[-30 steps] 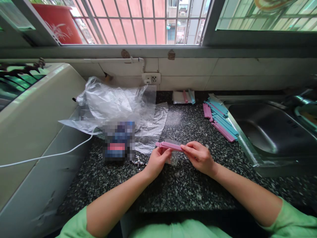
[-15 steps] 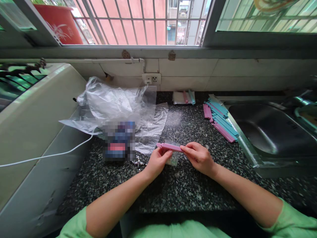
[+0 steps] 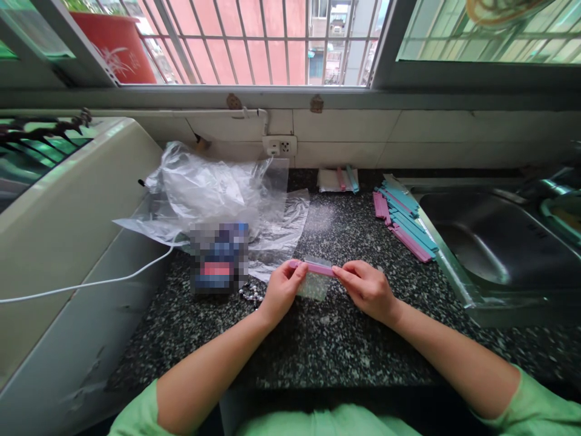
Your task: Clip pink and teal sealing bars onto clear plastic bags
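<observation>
Level above the countertop, a pink bag sealing clip runs between my two hands. My left hand pinches its left end between thumb and fingers. At the right end, the fingertips of my right hand are closed on it. A small clear plastic bag passes through the clip, with a short strip above it and the larger part hanging below. My fingers hide both tips of the clip.
Pink and turquoise clips lie piled beside the steel sink. A white packet with two clips rests by the wall. Crumpled clear plastic bags, a blurred dark object, a beaded strand and a white cable occupy the left.
My left thumb and fingers have moved up onto the left end of the clip, whose two parts now lie together over the bag. My right hand has stayed nearly in place.
</observation>
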The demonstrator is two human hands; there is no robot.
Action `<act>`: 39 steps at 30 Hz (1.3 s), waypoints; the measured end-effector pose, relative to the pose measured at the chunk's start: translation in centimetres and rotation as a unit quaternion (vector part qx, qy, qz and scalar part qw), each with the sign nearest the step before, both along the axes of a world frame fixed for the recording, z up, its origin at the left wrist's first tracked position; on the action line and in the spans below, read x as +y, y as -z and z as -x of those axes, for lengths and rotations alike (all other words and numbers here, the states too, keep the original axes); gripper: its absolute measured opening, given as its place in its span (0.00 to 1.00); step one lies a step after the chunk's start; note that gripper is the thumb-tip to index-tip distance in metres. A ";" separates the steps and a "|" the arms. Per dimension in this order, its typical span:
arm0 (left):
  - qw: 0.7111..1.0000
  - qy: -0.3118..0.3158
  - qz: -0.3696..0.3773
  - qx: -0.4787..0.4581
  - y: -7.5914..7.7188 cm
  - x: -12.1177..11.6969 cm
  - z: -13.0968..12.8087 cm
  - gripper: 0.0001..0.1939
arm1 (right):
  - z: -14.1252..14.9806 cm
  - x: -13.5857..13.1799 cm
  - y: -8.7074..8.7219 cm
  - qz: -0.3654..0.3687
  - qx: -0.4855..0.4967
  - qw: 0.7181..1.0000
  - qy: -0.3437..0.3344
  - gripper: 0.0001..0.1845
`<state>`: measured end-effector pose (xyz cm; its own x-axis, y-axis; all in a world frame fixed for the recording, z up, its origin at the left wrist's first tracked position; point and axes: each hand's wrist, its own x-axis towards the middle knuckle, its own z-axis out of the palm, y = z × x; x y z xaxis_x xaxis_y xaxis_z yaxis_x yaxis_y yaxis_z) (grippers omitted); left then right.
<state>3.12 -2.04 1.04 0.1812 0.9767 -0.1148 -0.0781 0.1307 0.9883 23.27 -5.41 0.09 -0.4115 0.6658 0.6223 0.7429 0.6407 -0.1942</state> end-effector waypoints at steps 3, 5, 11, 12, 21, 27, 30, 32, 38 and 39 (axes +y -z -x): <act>1.000 0.009 -0.017 0.010 -0.1 0.1 0.1 0.17 | 0.0 0.0 0.0 0.040 0.065 0.997 -0.003 0.17; 0.999 0.037 -0.031 0.015 -0.1 0.1 0.2 0.17 | 0.0 0.0 -0.1 0.115 0.144 0.983 0.005 0.18; 0.988 0.129 -0.074 0.033 0.0 -0.3 0.1 0.17 | 0.3 0.1 -0.8 0.362 0.236 0.901 0.022 0.11; 0.987 0.131 -0.083 0.041 0.0 -0.2 0.1 0.17 | 0.4 0.1 -0.9 0.369 0.234 0.899 0.024 0.10; 0.984 0.075 -0.140 0.082 0.1 0.4 0.4 0.14 | 0.4 0.0 -1.0 0.314 0.230 0.921 0.028 0.09; 0.980 0.071 -0.162 0.086 0.0 0.4 0.4 0.13 | 0.4 0.1 -1.0 0.305 0.228 0.925 0.024 0.08; 0.979 0.067 -0.170 0.088 -0.1 0.4 0.5 0.13 | 0.5 0.0 -1.0 0.300 0.227 0.926 0.022 0.08; 0.980 0.065 -0.169 0.084 -0.1 0.4 0.5 0.13 | 0.5 0.0 -1.0 0.300 0.226 0.927 0.021 0.08; 0.982 0.059 -0.159 0.081 0.1 0.3 0.4 0.14 | 0.4 -0.1 -1.1 0.298 0.223 0.928 0.019 0.08; 0.983 0.058 -0.158 0.080 0.1 0.3 0.4 0.14 | 0.4 -0.1 -1.1 0.298 0.224 0.928 0.018 0.08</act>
